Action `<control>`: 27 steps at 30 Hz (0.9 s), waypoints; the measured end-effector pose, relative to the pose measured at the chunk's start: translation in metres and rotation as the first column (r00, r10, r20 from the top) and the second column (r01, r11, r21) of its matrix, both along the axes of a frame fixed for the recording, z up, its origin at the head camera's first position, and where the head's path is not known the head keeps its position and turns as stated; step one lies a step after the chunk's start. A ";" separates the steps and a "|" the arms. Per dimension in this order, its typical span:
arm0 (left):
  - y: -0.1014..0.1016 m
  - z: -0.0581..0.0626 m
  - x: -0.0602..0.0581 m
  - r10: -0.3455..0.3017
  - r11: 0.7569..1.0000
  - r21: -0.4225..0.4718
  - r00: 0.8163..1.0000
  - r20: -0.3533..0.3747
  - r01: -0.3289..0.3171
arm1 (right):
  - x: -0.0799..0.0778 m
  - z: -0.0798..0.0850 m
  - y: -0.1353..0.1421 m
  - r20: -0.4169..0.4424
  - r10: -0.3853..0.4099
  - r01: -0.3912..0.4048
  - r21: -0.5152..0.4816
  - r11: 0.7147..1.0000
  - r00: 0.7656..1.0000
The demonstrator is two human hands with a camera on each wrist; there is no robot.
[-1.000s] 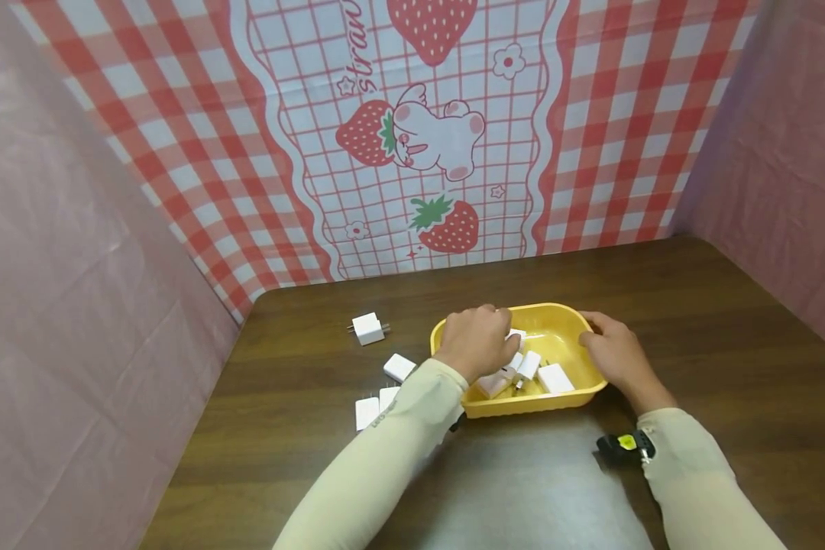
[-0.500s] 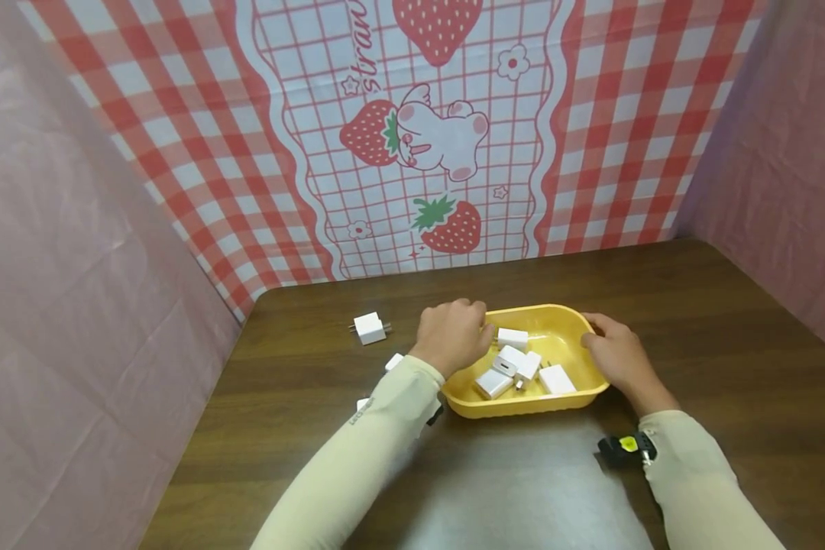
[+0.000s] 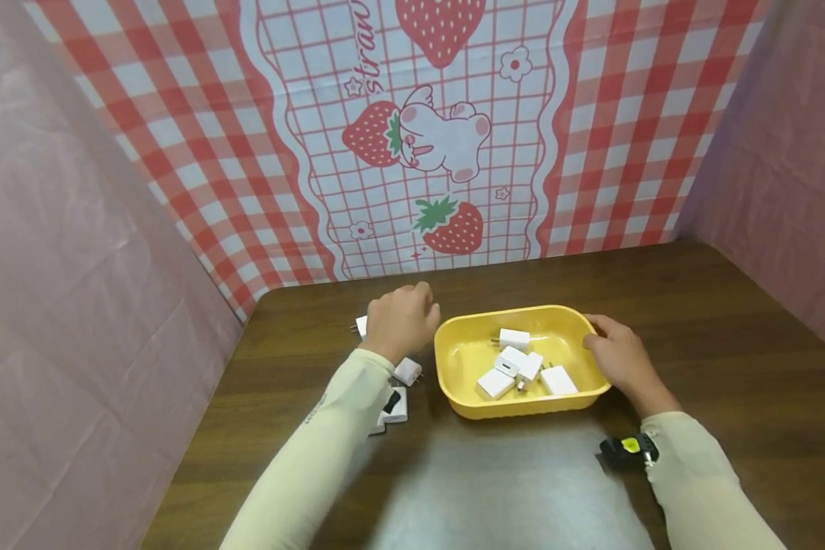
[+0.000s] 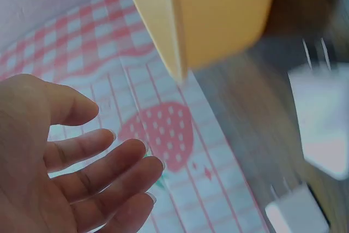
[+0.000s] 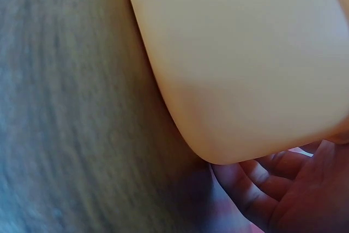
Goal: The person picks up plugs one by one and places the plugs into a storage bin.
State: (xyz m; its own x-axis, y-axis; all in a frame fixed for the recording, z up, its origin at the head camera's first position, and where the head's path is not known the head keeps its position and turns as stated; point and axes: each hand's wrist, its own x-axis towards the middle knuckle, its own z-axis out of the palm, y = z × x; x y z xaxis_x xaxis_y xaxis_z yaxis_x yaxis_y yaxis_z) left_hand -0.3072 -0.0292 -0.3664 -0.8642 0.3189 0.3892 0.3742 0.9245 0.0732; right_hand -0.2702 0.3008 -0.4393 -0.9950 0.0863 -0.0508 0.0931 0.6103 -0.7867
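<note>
Over the table left of the yellow plastic basin (image 3: 454,382), my left hand (image 3: 404,321) is empty, its fingers loosely bent in the left wrist view. Below and around it lie white charger plugs: one (image 3: 361,326) half hidden behind the hand, another (image 3: 407,372) near the wrist, and a pair (image 3: 399,409) partly covered by the sleeve. Several more white plugs, such as this one (image 3: 558,380), rest inside the basin. My right hand (image 3: 622,355) holds the basin's right end, thumb at the rim and fingers against the outer wall (image 5: 256,96).
The brown wooden table (image 3: 715,344) ends at a red-and-white checked cloth (image 3: 632,114) with strawberry prints. Pink curtains (image 3: 76,267) hang on both sides. A black strap device (image 3: 622,451) sits at the right wrist.
My left hand has moved left from over the basin to above the loose plugs, uncovering the plugs inside. The right hand has kept its hold on the basin.
</note>
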 end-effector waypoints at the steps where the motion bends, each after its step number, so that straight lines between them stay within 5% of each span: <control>1: -0.006 0.001 -0.002 0.010 1.000 0.012 1.000 -0.002 -0.010 | 0.000 0.000 0.000 0.002 -0.003 0.003 -0.002 1.000 1.000; 8: -0.043 0.004 -0.011 0.089 0.996 0.008 0.995 0.046 -0.089 | 0.000 0.002 0.000 0.001 0.002 -0.002 -0.002 1.000 1.000; 15: -0.071 -0.012 -0.016 0.141 0.989 -0.066 0.975 0.169 -0.132 | 0.000 0.001 0.000 0.002 0.006 -0.006 -0.002 1.000 1.000; 27: -0.077 -0.030 -0.021 0.190 0.975 -0.157 0.953 0.237 -0.156 | 0.000 0.000 0.000 0.012 -0.002 0.002 -0.008 1.000 1.000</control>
State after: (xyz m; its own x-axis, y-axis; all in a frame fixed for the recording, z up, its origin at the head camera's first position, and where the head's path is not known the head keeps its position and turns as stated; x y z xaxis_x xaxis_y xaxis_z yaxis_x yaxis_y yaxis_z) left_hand -0.3287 -0.1066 -0.3966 -0.9745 0.1906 0.1182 0.1935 0.9810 0.0139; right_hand -0.2702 0.3011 -0.4392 -0.9941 0.0881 -0.0630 0.1036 0.6039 -0.7903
